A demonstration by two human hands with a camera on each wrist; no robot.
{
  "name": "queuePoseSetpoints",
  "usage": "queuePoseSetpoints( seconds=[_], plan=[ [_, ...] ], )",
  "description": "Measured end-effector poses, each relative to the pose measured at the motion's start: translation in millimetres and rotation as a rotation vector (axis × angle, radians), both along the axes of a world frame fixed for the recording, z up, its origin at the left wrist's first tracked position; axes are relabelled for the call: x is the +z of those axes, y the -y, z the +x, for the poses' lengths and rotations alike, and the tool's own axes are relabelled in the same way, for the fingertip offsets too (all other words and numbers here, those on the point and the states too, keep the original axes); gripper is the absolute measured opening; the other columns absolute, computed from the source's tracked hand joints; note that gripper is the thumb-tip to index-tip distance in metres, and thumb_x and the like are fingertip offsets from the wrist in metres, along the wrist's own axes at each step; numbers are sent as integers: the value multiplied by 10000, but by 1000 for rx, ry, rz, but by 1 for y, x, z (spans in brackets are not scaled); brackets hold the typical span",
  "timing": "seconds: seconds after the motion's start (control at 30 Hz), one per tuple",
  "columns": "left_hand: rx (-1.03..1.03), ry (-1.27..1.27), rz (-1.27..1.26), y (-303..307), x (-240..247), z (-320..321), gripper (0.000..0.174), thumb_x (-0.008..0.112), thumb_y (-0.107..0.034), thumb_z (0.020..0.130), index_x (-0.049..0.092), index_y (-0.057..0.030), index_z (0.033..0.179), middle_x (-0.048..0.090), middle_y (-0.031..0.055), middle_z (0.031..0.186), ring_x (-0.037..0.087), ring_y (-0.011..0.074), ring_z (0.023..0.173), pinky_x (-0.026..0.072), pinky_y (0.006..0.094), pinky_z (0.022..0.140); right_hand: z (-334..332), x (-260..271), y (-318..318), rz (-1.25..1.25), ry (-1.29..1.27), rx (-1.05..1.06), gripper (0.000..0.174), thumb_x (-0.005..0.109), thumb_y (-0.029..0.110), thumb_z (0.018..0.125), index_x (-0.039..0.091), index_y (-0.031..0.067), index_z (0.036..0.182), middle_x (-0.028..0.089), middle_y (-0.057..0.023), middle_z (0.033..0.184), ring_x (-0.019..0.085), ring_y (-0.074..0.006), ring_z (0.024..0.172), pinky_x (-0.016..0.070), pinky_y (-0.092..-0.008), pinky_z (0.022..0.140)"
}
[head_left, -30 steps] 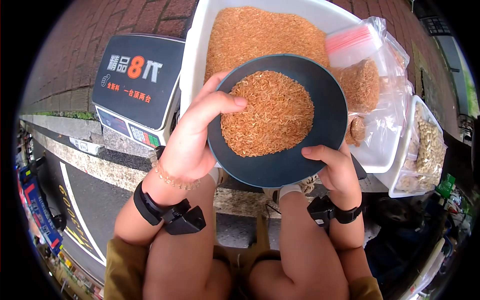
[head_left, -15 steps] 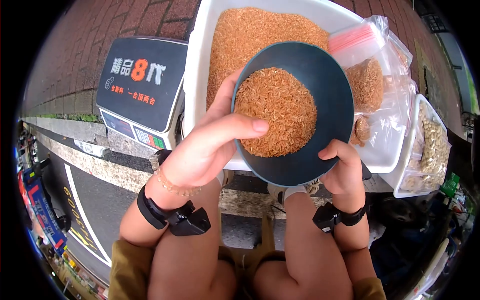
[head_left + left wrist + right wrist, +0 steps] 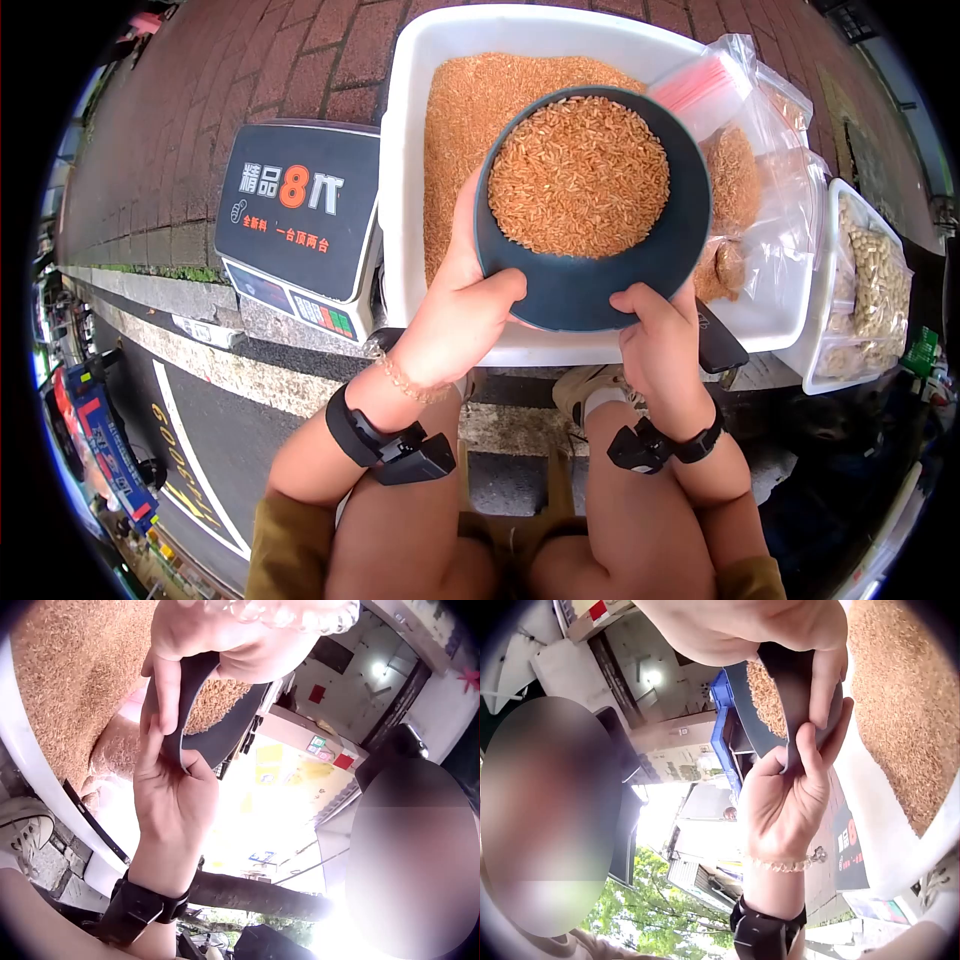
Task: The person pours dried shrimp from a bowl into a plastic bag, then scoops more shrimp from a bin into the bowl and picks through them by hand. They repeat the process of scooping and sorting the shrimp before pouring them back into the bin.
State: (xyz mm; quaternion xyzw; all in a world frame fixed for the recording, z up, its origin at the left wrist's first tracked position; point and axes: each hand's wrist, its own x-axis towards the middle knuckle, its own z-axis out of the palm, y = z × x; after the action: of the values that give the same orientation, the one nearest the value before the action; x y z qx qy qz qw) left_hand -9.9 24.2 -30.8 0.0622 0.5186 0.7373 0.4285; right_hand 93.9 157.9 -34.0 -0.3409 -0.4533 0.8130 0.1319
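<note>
grain (image 3: pixel 580 178) has slid to the far side of the dark bowl (image 3: pixel 565 292), and the thumb of the left hand (image 3: pixel 465 312) has moved off the grain to the rim. that hand and the right hand (image 3: pixel 662 340) pinch the bowl's wall above the white tub (image 3: pixel 545 350), toward its near edge, probably so spills drop back inside.
</note>
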Motion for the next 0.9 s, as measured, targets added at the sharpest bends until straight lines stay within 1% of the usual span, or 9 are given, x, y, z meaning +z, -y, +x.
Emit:
queuePoseSetpoints(
  seconds=[0.03, 0.07, 0.23, 0.3, 0.43, 0.6, 0.7, 0.83, 0.9],
  plan=[
    [-15, 124, 17, -2, 5, -1, 831, 358, 135, 681, 25, -208, 1361, 296, 127, 1283, 463, 263, 1058, 540, 407, 709, -2, -5, -2, -101, 21, 13, 753, 368, -122, 639, 224, 129, 1334, 415, -41, 1167, 453, -140, 992, 400, -235, 762],
    [-26, 189, -25, -2, 1, -1, 832, 347, 139, 679, 27, -214, 1361, 289, 130, 1294, 462, 274, 1071, 542, 403, 705, -1, -13, 0, -164, 43, -47, 573, 384, -138, 658, 399, 65, 1194, 506, -55, 1046, 491, -170, 960, 419, -275, 783],
    [-93, 203, -79, 3, -4, 0, 834, 340, 139, 674, 29, -218, 1361, 303, 139, 1298, 471, 280, 1083, 544, 398, 702, 6, -22, 4, -229, 22, -55, 589, 385, -141, 654, 400, 83, 1198, 493, -49, 1052, 489, -171, 948, 417, -286, 804],
    [-44, 206, -40, 2, 0, 0, 831, 350, 134, 675, 33, -208, 1363, 324, 127, 1286, 485, 256, 1066, 545, 369, 694, 5, -16, 2, -208, 36, -9, 714, 388, -118, 640, 284, 134, 1301, 438, -27, 1121, 438, -134, 1000, 397, -238, 770],
    [-30, 165, -46, 4, 5, 1, 832, 353, 135, 670, 38, -197, 1365, 325, 113, 1285, 495, 218, 1044, 544, 326, 674, 6, -5, 4, -192, 13, -47, 699, 392, -118, 642, 294, 121, 1291, 445, -30, 1104, 450, -130, 969, 397, -234, 755],
    [-46, 82, -43, 8, 17, 2, 840, 363, 139, 648, 65, -172, 1370, 318, 87, 1284, 436, 159, 1082, 495, 255, 734, 12, 3, 7, -155, -15, -42, 660, 406, -127, 633, 325, 93, 1250, 458, -27, 1057, 450, -122, 937, 384, -225, 748],
    [-76, -59, -59, 11, 16, 0, 841, 368, 141, 642, 76, -167, 1368, 319, 83, 1284, 427, 158, 1091, 484, 248, 753, 12, 9, 10, -135, -22, -63, 651, 407, -130, 629, 329, 87, 1239, 458, -26, 1046, 457, -119, 923, 387, -220, 739],
    [-75, -63, -81, 12, 24, 1, 832, 370, 144, 640, 89, -146, 1367, 326, 80, 1272, 411, 148, 1092, 456, 250, 786, 13, 11, 10, -132, -23, -48, 645, 402, -126, 634, 325, 88, 1238, 459, -30, 1041, 458, -122, 924, 388, -222, 742],
    [-37, 202, -59, 9, 30, 2, 799, 369, 147, 645, 118, -108, 1359, 348, 72, 1236, 390, 133, 1086, 398, 248, 836, 11, 11, 8, -171, 1, -19, 665, 398, -121, 641, 300, 91, 1263, 456, -32, 1053, 461, -121, 920, 385, -225, 760]
  ],
)
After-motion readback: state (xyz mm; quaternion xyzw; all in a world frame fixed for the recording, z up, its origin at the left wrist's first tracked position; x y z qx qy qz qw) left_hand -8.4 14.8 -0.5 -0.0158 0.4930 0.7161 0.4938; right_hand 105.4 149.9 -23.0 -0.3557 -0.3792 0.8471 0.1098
